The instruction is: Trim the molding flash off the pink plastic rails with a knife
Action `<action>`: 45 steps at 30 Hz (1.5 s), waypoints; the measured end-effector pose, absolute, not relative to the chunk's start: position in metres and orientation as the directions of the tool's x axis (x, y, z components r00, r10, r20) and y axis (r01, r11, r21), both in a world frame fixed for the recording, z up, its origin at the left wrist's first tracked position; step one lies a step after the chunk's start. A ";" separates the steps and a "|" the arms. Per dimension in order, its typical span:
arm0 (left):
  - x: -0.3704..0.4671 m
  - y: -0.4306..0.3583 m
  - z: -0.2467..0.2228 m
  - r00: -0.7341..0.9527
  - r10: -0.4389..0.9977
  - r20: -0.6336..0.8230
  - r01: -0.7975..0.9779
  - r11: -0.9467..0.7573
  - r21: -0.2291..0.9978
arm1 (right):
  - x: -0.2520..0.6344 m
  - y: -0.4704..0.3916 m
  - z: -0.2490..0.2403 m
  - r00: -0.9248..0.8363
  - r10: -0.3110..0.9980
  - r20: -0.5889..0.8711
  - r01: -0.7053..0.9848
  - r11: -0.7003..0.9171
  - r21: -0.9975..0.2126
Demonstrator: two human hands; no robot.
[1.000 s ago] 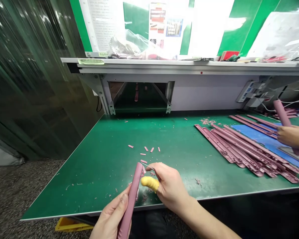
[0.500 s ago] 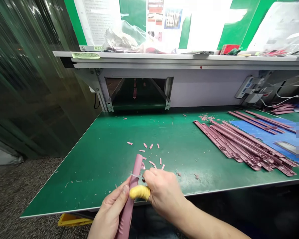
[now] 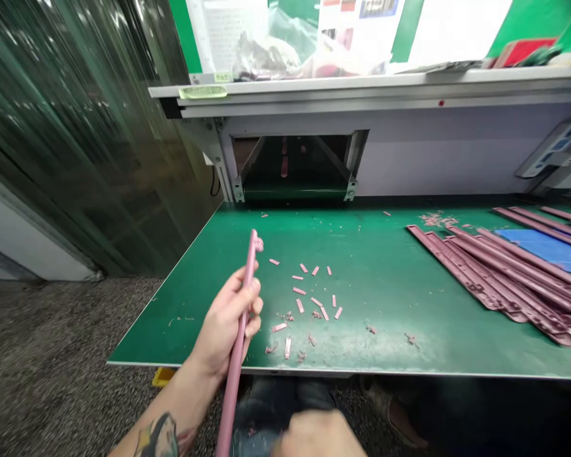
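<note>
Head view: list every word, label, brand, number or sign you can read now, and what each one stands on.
No text is sharp enough to quote.
Small pale label above the shelf edge: characters, too small and blurred.
Pale green label on the shelf edge: too blurred.
Printed sheet on the back board: lines of print, too blurred.
Long pink piece in the left hand: no marking visible.

The strip point(image 3: 237, 343) I grip looks like smooth plastic with a soft sheen. My bench top point(image 3: 195, 279) is smooth, faintly glossy green. The shelf edge point(image 3: 314, 95) looks like metal, the bag point(image 3: 295, 35) above it clear, crinkled plastic, and the curtain point(image 3: 71, 127) shiny, see-through plastic. The floor point(image 3: 52, 368) looks rough and speckled.
</note>
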State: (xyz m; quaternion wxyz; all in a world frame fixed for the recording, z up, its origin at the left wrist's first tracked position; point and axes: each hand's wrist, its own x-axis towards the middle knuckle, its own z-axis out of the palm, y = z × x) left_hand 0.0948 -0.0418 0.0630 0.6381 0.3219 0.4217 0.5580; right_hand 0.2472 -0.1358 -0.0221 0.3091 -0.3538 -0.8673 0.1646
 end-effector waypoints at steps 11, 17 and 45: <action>0.119 -0.101 0.028 0.128 0.914 -0.386 -0.410 0.403 0.818 | 0.290 -0.028 0.045 -0.300 0.863 0.406 0.773 0.469 -0.428; 0.121 -0.094 0.030 0.119 0.938 -0.326 -0.536 0.337 0.774 | 0.286 -0.046 0.041 -0.340 0.844 0.415 0.826 0.479 -0.297; 0.120 -0.105 0.048 0.329 0.867 -0.375 -0.620 0.498 0.606 | 0.278 -0.059 0.055 -0.130 0.876 0.465 0.740 0.397 -0.542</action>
